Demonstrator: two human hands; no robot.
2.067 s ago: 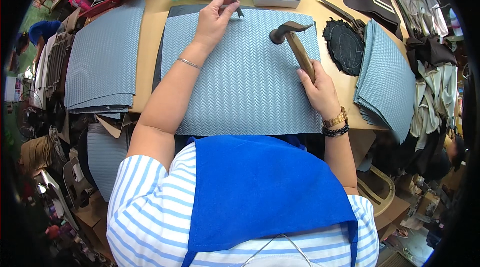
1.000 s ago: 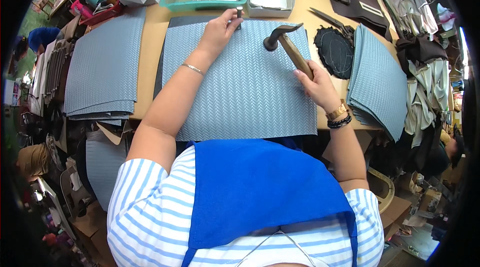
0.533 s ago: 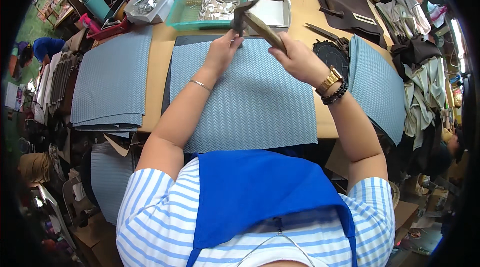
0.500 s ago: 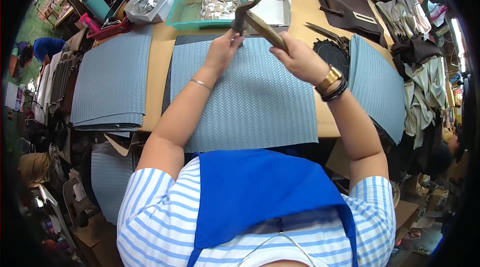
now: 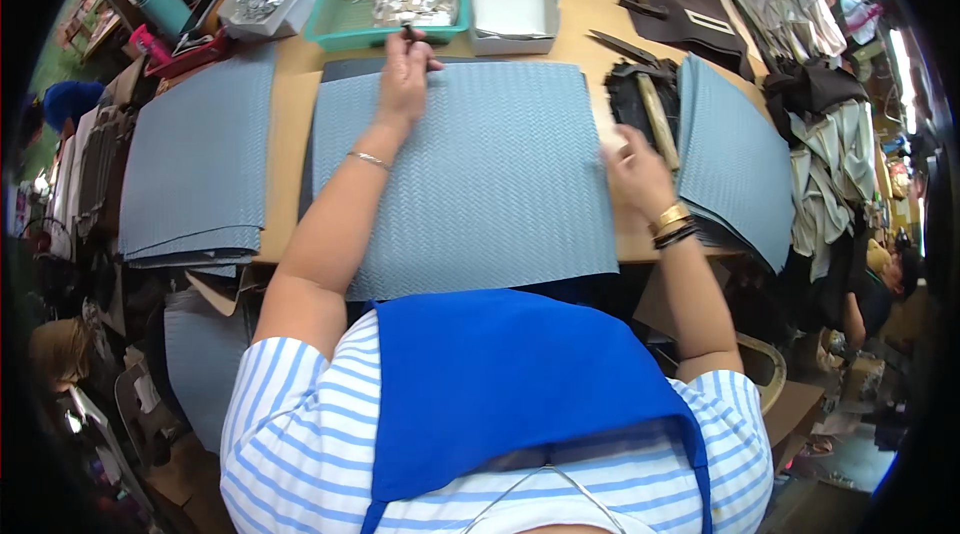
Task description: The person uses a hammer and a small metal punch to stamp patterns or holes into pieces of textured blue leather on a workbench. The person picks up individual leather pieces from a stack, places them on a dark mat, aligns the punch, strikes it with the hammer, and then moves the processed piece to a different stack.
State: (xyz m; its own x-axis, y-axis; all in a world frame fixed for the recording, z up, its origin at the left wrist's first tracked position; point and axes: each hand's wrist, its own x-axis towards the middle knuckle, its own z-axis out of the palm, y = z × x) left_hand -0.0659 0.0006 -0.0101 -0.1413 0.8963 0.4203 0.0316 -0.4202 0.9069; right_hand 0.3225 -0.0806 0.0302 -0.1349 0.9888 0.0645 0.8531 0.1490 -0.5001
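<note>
- A blue-grey rectangular sheet with a woven herringbone texture (image 5: 470, 174) lies flat on the pale wooden table (image 5: 285, 114), a darker sheet showing beneath its far and left edges; clock directions run from its middle.
- At eleven o'clock, the left hand (image 5: 403, 84) has its fingers closed on a slim dark rod (image 5: 408, 32), just short of the teal plastic tray (image 5: 340, 19).
- Inside that tray lies a heap of small pale flat pieces (image 5: 415, 4).
- At three o'clock, the right hand (image 5: 638, 169) is curled and blurred by the sheet's edge; whether its fingers grip anything, I cannot tell.
- Between two and three o'clock, a hammer with a wooden handle (image 5: 658, 122) lies across black cloth (image 5: 625, 99), its head hard to make out.
- Dark scissors (image 5: 625, 47) rest between one and two o'clock.
- Between twelve and one stands an open white cardboard box (image 5: 515, 47).
- Stacks of similar blue-grey sheets sit at nine o'clock (image 5: 205, 144) and three o'clock (image 5: 735, 149).
</note>
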